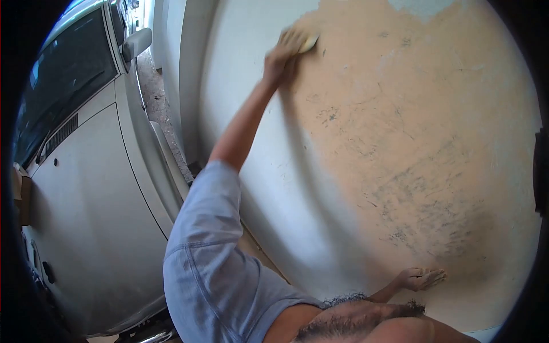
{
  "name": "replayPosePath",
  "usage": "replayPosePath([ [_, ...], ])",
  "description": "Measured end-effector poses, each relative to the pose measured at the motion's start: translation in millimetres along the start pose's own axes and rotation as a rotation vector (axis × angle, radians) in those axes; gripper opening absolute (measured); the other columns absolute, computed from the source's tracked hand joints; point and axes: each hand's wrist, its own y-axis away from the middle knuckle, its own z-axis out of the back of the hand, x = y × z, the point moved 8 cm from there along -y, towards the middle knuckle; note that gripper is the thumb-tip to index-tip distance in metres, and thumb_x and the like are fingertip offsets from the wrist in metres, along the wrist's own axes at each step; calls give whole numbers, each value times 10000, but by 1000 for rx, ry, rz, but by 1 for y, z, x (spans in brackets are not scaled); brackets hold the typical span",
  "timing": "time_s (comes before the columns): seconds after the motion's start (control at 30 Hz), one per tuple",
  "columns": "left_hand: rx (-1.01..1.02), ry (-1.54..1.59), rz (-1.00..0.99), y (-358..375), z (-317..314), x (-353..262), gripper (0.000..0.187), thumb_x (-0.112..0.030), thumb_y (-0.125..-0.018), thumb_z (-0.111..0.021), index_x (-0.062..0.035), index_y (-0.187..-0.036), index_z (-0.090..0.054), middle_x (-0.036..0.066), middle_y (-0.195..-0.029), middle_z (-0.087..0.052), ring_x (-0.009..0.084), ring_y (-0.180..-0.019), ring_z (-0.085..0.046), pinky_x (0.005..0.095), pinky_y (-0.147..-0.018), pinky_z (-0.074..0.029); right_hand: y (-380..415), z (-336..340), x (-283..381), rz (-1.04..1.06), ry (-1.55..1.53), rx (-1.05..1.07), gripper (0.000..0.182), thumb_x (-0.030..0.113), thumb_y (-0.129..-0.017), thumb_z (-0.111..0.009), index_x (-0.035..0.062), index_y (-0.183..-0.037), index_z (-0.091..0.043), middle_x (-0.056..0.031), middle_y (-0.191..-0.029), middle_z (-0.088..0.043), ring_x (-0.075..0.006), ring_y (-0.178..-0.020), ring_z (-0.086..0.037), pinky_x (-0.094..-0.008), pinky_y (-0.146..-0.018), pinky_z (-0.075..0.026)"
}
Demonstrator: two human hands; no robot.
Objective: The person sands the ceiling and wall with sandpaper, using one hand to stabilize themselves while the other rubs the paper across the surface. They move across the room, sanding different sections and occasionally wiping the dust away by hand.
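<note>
My left hand (286, 50) is raised high against the wall (400, 114), its fingers closed around a pale yellow flat piece (309, 43). That piece lies against the wall near the edge of an orange-tan coated patch; whether it is a scraper or a pad, I cannot make out. Lower right, my right hand (424, 278) is held near the wall, with slightly bent fingers coated in pale dust or paste. Nothing distinct shows in it. Dark scratches and smudges mark the tan patch, densest above my right hand.
A light-coloured car (97, 188) stands close on the left, its side mirror (137, 44) jutting toward a wall corner. A cardboard box (23, 197) appears at the far left edge. My grey-blue sleeve (209, 251) fills the lower middle.
</note>
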Motion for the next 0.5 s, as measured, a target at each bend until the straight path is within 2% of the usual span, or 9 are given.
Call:
replayPosePath([
  [0.03, 17, 12, 8, 50, 6, 3, 346, -8, -883, -511, -58, -1197, -647, 164, -1278, -585, 324, -1271, -492, 409, -1083, -371, 0, -2, 2, -4, -26, -7, 494, 255, -1004, -304, -57, -1345, -479, -200, -1410, -465, -375, -1324, -422, -463, -1090, -322],
  [0.07, 75, -38, 52, 110, 8, 8, 351, 11, -891, -494, -25, -1212, -630, 188, -1281, -578, 340, -1280, -475, 439, -1122, -310, 0, -3, 5, -7, -25, -5, 494, 255, -1004, -304, -57, -1345, -479, -200, -1410, -465, -375, -1324, -422, -463, -1090, -322],
  [0.13, 73, 29, 210, 181, 19, -12, 325, -3, -902, -508, 1, -1207, -620, 217, -1267, -577, 365, -1262, -482, 481, -1109, -324, -1, -2, 8, -86, -6, 12, 487, 238, -1000, -307, -54, -1353, -470, -201, -1417, -457, -375, -1327, -418, -464, -1090, -323],
  [0.23, 37, 40, 77, 96, 5, -28, 301, -20, -894, -535, 4, -1179, -630, 208, -1260, -586, 369, -1258, -485, 470, -1110, -331, -3, 2, 11, -43, -21, -55, 467, 226, -993, -329, -65, -1314, -503, -216, -1371, -498, -391, -1285, -462, -485, -1081, -340],
  [0.27, 8, 61, -67, 43, -8, -35, 306, -40, -884, -554, -25, -1179, -631, 184, -1278, -580, 384, -1257, -486, 429, -1065, -401, -3, 3, 12, -34, -13, -55, 467, 226, -993, -329, -65, -1314, -503, -216, -1371, -498, -391, -1285, -462, -485, -1081, -340],
  [0.33, 123, 135, -70, -72, -23, -82, 390, -57, -847, -578, -120, -1231, -614, 129, -1268, -589, 337, -1221, -523, 407, -966, -464, -3, 2, 12, -66, -8, -24, 466, 223, -991, -332, -67, -1314, -501, -222, -1364, -501, -399, -1284, -460, -492, -1079, -340],
  [0.37, 87, 167, -167, -117, -32, -101, 358, -54, -894, -536, -77, -1246, -595, 138, -1334, -533, 318, -1277, -466, 407, -1043, -404, -2, 0, 10, -59, -5, -30, 466, 223, -991, -332, -67, -1314, -501, -222, -1364, -501, -399, -1284, -460, -492, -1079, -340],
  [0.43, 49, 202, -265, -134, -40, -115, 332, -51, -941, -495, -33, -1262, -576, 148, -1400, -477, 300, -1333, -409, 407, -1120, -344, 2, -2, 6, -33, -31, -50, 466, 224, -991, -335, -67, -1316, -500, -228, -1366, -497, -405, -1285, -456, -490, -1077, -341],
  [0.5, 56, 161, -41, -94, -47, -114, 443, -45, -817, -592, -132, -1251, -599, 113, -1278, -590, 305, -1224, -529, 405, -1004, -449, -3, 1, 10, -46, -25, -41, 467, 224, -989, -337, -69, -1315, -500, -233, -1368, -494, -407, -1286, -455, -491, -1076, -341],
])
